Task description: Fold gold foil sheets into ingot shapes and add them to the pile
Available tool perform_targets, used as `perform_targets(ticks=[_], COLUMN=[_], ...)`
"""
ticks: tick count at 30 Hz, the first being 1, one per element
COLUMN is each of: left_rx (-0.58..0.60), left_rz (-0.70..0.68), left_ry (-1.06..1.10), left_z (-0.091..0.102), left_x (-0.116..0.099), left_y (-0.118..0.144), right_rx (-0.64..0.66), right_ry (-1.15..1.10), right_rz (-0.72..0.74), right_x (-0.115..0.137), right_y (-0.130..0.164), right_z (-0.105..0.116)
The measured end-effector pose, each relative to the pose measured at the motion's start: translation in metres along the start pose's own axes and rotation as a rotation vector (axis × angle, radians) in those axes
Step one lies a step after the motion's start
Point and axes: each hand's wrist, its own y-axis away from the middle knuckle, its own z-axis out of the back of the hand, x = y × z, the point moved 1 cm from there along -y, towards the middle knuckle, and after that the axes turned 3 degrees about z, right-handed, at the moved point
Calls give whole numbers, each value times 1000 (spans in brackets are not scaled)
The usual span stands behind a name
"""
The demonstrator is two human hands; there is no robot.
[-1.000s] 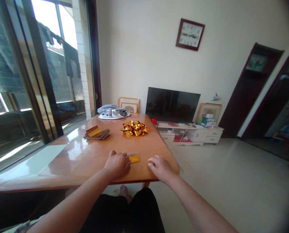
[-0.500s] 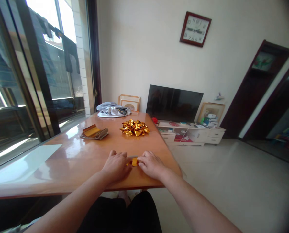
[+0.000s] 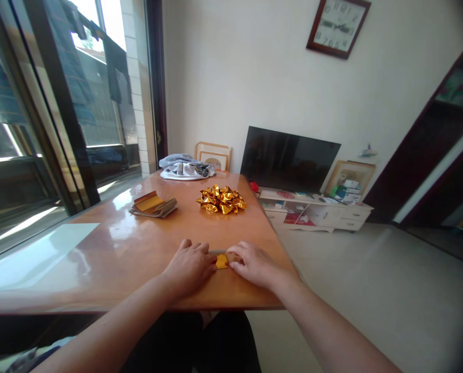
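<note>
A small sheet of gold paper (image 3: pixel 222 260) lies on the table near its front edge, with a greyish back edge showing. My left hand (image 3: pixel 190 265) grips its left end with curled fingers. At the right end, the fingers of my right hand (image 3: pixel 252 263) are closed on the paper, thumb at the near side. Both hands cover much of the sheet. Beyond them sits a pile of shiny folded gold paper pieces (image 3: pixel 221 200). Left of that pile is a stack of gold and brown paper sheets (image 3: pixel 153 205).
The glossy wooden table (image 3: pixel 138 254) ends close to my lap. Folded clothes (image 3: pixel 186 168) lie at its far end. A pale sheet (image 3: pixel 56 248) is on the left side by the window. Past the table stand a television (image 3: pixel 289 160) and a white cabinet (image 3: pixel 320 215).
The view has shifted slightly. My hands are a little farther apart, and more of the gold paper's flat face shows between them. The pile and the stack have stayed in place.
</note>
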Motion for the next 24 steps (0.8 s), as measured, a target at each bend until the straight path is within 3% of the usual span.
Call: perform_targets(ticks=[12,24], left_rx=[23,33], left_rz=[-2,-97], left_ry=[43,-63], left_z=[-5,-15], left_x=[9,9], left_y=[-3,-8], right_rx=[79,102], right_ry=[75,71], right_rz=[141,156], right_x=[-4,-7], right_y=[-12,-13], right_z=[-7,-3])
